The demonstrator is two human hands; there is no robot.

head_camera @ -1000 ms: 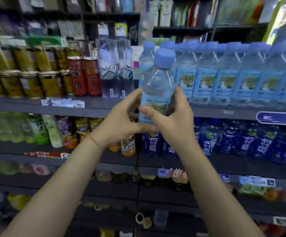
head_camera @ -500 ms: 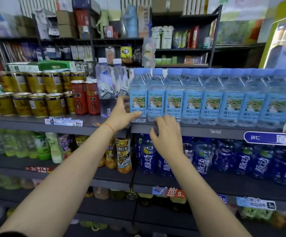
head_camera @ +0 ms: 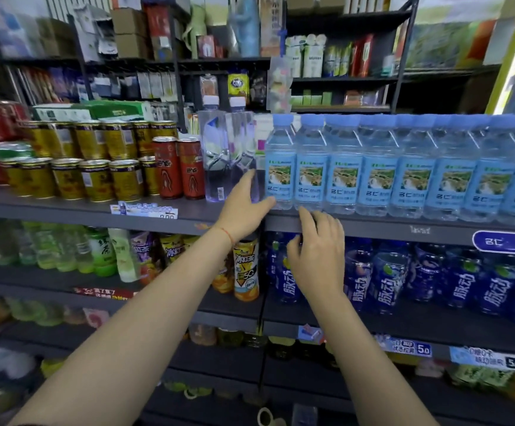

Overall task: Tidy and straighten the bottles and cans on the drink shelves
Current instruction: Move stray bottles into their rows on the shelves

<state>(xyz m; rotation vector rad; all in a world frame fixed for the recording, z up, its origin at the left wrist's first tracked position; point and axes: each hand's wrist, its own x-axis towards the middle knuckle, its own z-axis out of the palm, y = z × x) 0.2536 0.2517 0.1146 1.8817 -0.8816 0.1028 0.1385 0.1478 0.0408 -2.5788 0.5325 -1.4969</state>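
Reaching up to the top drink shelf [head_camera: 373, 230], my left hand [head_camera: 244, 210] lies open, thumb touching the foot of the first blue-labelled water bottle [head_camera: 280, 162], fingers up against the clear bottle [head_camera: 244, 155] beside it. My right hand [head_camera: 319, 259] hangs just below the shelf edge, fingers loosely bent, holding nothing as far as I can see. The water bottles stand upright in a row, labels forward, right of the red cans [head_camera: 178, 167].
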